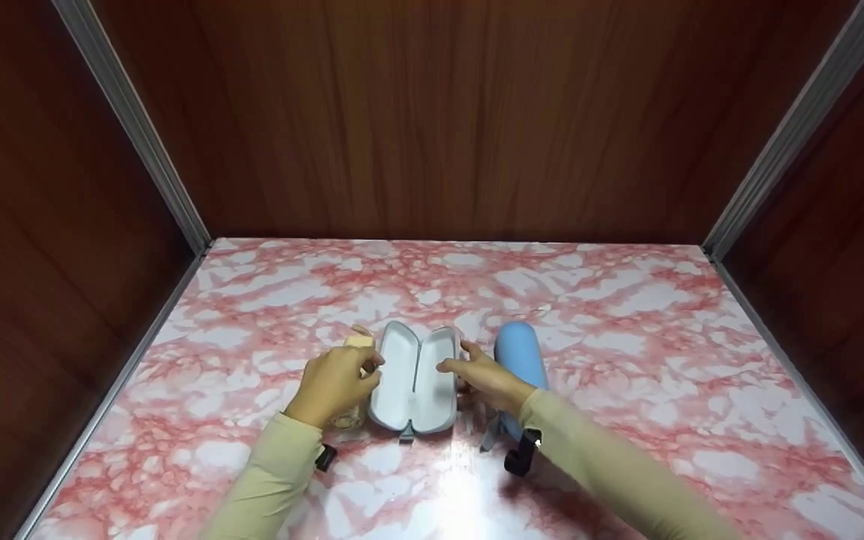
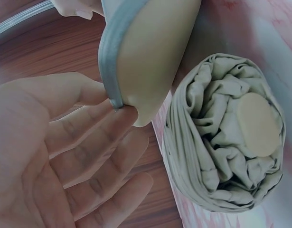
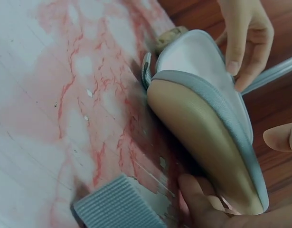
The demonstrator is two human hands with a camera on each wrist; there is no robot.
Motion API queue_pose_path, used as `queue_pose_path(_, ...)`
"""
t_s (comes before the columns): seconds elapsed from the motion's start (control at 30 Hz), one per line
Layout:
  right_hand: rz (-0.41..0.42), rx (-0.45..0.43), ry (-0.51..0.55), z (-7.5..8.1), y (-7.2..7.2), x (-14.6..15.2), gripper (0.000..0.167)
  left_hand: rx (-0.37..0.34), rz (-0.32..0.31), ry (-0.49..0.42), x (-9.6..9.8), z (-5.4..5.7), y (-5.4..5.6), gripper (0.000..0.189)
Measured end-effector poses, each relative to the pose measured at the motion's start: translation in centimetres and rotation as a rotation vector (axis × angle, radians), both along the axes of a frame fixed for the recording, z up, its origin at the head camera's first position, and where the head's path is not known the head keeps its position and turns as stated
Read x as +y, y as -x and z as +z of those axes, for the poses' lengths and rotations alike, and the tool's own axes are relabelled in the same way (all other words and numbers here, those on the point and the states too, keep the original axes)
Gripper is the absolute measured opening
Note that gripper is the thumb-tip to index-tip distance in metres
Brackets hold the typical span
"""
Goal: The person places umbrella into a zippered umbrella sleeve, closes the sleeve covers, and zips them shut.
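Note:
An unzipped glasses case [image 1: 432, 390], pale inside and beige outside with a grey zip edge, lies spread apart on the table between both hands. At its left rim my left hand [image 1: 337, 380] pinches the zip edge between thumb and index finger; the other fingers stay extended in the left wrist view. My right hand [image 1: 488, 375] is at the opposite side. Its thumb [image 3: 281, 137] stands off the rim, while the fingers [image 3: 198, 199] touch the beige outside low down. Beside the left hand sits a rolled beige fabric bundle [image 2: 217, 137] with a cream oval piece on its end.
A blue rounded case [image 1: 520, 352] lies right of the right hand, partly under that forearm. A ribbed grey tab [image 3: 119, 204] shows near the right wrist. Dark wood panels [image 1: 432, 120] enclose the red-and-white marbled table [image 1: 627, 315] at the back and sides.

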State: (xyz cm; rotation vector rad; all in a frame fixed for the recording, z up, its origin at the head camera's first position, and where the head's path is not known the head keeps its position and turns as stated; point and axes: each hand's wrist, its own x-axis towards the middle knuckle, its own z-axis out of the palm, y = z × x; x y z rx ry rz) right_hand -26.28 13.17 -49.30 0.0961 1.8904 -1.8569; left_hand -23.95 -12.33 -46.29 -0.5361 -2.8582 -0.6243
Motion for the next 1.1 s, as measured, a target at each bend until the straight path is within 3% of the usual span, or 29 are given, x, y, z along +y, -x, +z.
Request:
queue_pose_path(0.2,-0.001,-0.007,0.001,0.0,0.3,-0.1,0.1,-0.008,0.014,0.011,-0.1,-0.1,0.1,0.013)
queue_pose_path(0.5,0.155,0.018,0.087,-0.3,0.2,0.0,0.075,0.011,0.108,0.062,0.0,-0.6,0.0,0.023)
queue_pose_path(0.67,0.172,0.015,0.141,-0.5,0.3,0.0,0.079,0.023,0.094,0.07,0.1,-1.0,0.1,0.011)
queue_pose_path(0.83,0.186,-0.027,0.226,-0.4,0.2,-0.2,0.066,0.028,0.067,0.058,0.1,-1.1,0.0,0.008)
queue_pose_path(0.93,0.186,-0.037,0.23,-0.1,0.2,-0.3,0.062,0.01,0.054,0.051,0.1,-1.0,0.0,0.009)
queue_pose_path(1.1,0.174,-0.02,0.205,0.2,0.2,-0.4,0.074,-0.07,0.059,0.008,-0.1,-0.9,0.1,0.006)
